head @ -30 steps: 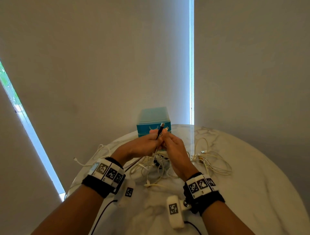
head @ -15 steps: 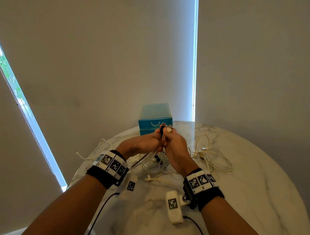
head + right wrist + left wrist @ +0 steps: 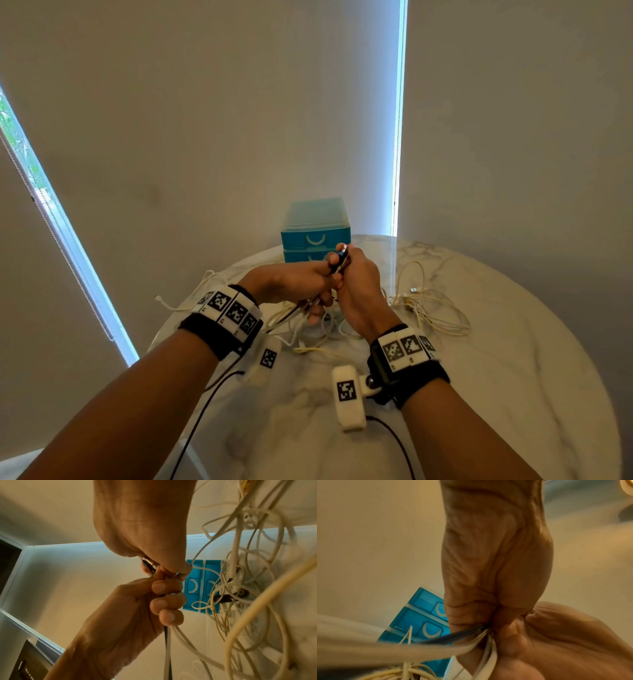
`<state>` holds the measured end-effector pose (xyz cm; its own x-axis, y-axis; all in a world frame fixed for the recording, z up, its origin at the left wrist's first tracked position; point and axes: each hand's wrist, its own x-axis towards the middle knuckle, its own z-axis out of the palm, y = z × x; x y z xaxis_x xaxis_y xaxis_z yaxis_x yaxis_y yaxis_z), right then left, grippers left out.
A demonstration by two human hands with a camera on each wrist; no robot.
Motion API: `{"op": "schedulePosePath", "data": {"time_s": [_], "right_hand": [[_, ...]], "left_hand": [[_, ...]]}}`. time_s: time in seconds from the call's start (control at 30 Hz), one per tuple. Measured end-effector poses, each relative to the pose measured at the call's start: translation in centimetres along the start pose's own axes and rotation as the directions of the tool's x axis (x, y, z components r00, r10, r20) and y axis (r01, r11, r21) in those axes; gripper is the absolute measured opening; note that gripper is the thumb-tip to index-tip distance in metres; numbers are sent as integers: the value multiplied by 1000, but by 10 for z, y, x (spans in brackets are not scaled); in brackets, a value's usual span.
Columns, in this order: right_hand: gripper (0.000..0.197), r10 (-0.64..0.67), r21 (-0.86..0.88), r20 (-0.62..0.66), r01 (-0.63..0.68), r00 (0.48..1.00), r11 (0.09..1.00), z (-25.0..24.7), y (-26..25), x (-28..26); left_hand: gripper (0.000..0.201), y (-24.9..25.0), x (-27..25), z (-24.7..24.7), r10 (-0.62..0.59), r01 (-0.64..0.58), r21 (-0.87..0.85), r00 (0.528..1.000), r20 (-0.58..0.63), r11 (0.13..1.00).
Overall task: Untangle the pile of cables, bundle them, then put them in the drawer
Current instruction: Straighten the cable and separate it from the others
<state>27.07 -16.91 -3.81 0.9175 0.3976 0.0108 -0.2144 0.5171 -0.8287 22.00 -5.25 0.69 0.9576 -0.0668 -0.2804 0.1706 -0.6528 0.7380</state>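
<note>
Pale blinds hung behind our round marble table, with narrow strips of daylight showing at their edges. We took the blue drawer unit at the table's far edge as our landmark; its curved white handles faced us and its drawers were closed. Just in front of that unit we held our two hands together above the table. Our left hand was curled round a small bunch of cables, one black and the rest white, which trailed down out of the fist toward the tabletop. Our right hand pinched the upper ends of the same bunch, where dark and metal plugs stuck up between the fingertips, right before the unit's lower drawer front in the head view. Beneath the hands, on the near side of the unit, the pile of cables lay tangled on the marble. More cream loops spread to the right of the unit, with a loose plug among them, and one white lead strayed to the left of it near the table's edge. Marker-printed bands with small cameras sat on both our wrists.
</note>
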Motion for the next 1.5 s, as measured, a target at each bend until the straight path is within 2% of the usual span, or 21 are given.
{"op": "schedulePosePath", "data": {"time_s": [0.17, 0.3, 0.43, 0.57, 0.63, 0.7, 0.77, 0.83, 0.9, 0.93, 0.97, 1.03, 1.1, 1.13, 1.17, 1.2, 1.23, 1.3, 1.33, 1.43, 1.5], "right_hand": [[24, -36, -10, -53, 35, 998, 999, 3, 2, -1], [23, -19, 288, -46, 32, 999, 957, -6, -5, 6], [51, -41, 450, 6, 34, 999, 893, -9, -8, 9], [52, -139, 246, -151, 173, 979, 954, 5, -39, 20], [52, -247, 64, -268, 273, 931, 960, 12, -62, 32], [57, -384, -155, -303, 352, 872, 923, 16, -80, 43], [62, -488, -446, -151, 381, 860, 810, 20, -84, 46], [64, -447, -705, 167, 423, 879, 570, 26, -76, 37], [75, -203, -824, 440, 483, 875, 298, 32, -62, 29], [83, -34, -838, 517, 514, 855, 186, 35, -54, 25], [84, 132, -842, 539, 532, 832, 89, 38, -47, 24], [66, 351, -831, 490, 549, 798, -89, 42, -42, 25], [46, 393, -810, 470, 563, 790, -163, 48, -50, 29], [45, 375, -814, 481, 563, 792, -145, 51, -56, 31], [44, 343, -838, 493, 543, 799, -61, 52, -64, 32], [44, 312, -870, 488, 482, 815, 102, 52, -71, 33], [44, 290, -868, 470, 378, 833, 321, 48, -79, 35], [44, 238, -663, 407, 107, 882, 741, 32, -94, 41], [42, 211, -513, 362, 5, 908, 859, 23, -101, 42], [40, 161, -274, 200, -102, 967, 956, 7, -105, 43], [40, 161, -174, 149, -134, 976, 975, 7, -94, 46]], "left_hand": [[34, 2, -9, -14, -42, 38, 46, 993, 109, 998], [40, -18, -10, -23, -35, 32, 31, 991, 131, 999], [45, -20, -15, -23, 37, -43, 116, 998, 52, 992], [55, -27, -23, -37, 27, -31, 231, 999, 20, 972], [57, -40, -31, -53, 45, -44, 225, 999, 1, 973], [59, -55, -39, -69, 69, -58, 182, 996, -54, 981], [49, -64, -45, -81, 98, -75, 183, 988, -123, 980], [37, -66, -45, -88, 142, -97, 215, 969, -203, 972], [32, -63, -44, -93, 192, -134, 207, 936, -294, 969], [28, -62, -44, -94, 207, -153, 185, 923, -325, 971], [24, -61, -43, -97, 215, -166, 166, 917, -337, 972], [17, -63, -44, -101, 202, -163, 146, 930, -307, 976], [15, -69, -47, -104, 170, -143, 124, 953, -249, 982], [17, -73, -49, -105, 165, -141, 117, 959, -231, 983], [21, -79, -51, -108, 171, -149, 111, 959, -226, 983], [25, -86, -54, -113, 181, -160, 106, 955, -233, 981], [28, -94, -58, -119, 182, -158, 111, 949, -256, 981], [34, -119, -69, -136, 163, -105, 181, 926, -341, 978], [40, -137, -77, -145, 143, -64, 209, 910, -389, 976], [54, -187, -99, -154, 60, 9, 145, 884, -463, 989], [57, -199, -102, -150, -1, 32, 67, 907, -421, 997]]}}
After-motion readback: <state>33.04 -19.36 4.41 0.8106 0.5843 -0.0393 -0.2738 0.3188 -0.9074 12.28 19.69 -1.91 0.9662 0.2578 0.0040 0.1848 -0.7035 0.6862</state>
